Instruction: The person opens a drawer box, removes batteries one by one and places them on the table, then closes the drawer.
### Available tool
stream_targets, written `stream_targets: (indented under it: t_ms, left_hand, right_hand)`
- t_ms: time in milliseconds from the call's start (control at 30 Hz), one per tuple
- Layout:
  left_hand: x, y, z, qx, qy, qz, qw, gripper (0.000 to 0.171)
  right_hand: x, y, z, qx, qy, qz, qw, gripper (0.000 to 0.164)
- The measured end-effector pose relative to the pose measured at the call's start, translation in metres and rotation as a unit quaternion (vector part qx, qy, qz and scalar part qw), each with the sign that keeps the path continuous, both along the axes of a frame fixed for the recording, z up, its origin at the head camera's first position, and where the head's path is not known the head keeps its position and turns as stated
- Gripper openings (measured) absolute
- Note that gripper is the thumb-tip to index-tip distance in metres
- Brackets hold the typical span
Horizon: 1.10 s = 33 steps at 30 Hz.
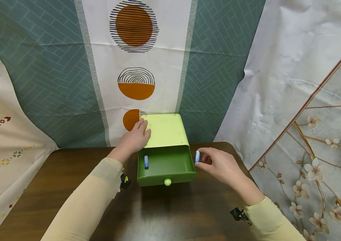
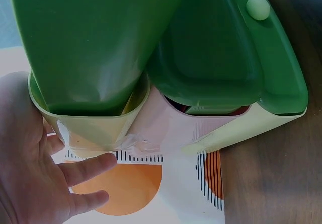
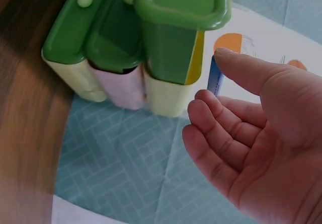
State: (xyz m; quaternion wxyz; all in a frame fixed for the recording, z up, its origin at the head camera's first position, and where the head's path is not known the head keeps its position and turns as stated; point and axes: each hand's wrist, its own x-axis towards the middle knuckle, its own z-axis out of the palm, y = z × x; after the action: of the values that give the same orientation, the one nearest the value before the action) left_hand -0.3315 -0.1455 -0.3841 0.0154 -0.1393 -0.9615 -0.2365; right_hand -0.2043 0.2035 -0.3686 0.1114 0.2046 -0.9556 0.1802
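A small chest of drawers [image 1: 165, 130] with a pale yellow-green top stands at the back of the table, its green top drawer [image 1: 170, 164] pulled well out. Inside that drawer, toward the left wall, lies one blue battery [image 1: 146, 162]. My left hand [image 1: 134, 139] rests on the chest's top left edge, its fingers extended in the left wrist view. Just right of the drawer, about level with its side wall, my right hand [image 1: 220, 164] pinches a second blue battery [image 1: 197, 156] upright between thumb and finger. In the right wrist view, the fingers partly hide this battery [image 3: 215, 78].
Below the top drawer, a middle drawer [image 3: 113, 48] in a pink casing sits slightly out, above a bottom drawer [image 3: 65, 45]. Round pale knobs mark the fronts. The brown wooden table [image 1: 164, 214] meets a patterned cloth backdrop [image 1: 218, 67] behind the chest.
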Motion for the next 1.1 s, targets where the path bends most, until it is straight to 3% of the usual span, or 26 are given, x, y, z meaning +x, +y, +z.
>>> stream_targets:
  t_ms: [667,1100]
  left_hand:
    - [0.002,-0.001,-0.001,0.012,-0.015,0.01,0.9998,0.071]
    - [0.002,0.004,0.004,0.011,-0.009,0.003,0.9999,0.07]
  right_hand:
    - [-0.027,0.032,-0.037,0.015,-0.039,-0.019,0.999,0.028]
    - [-0.053,0.047,-0.065,0.02,-0.062,-0.048,0.997,0.036]
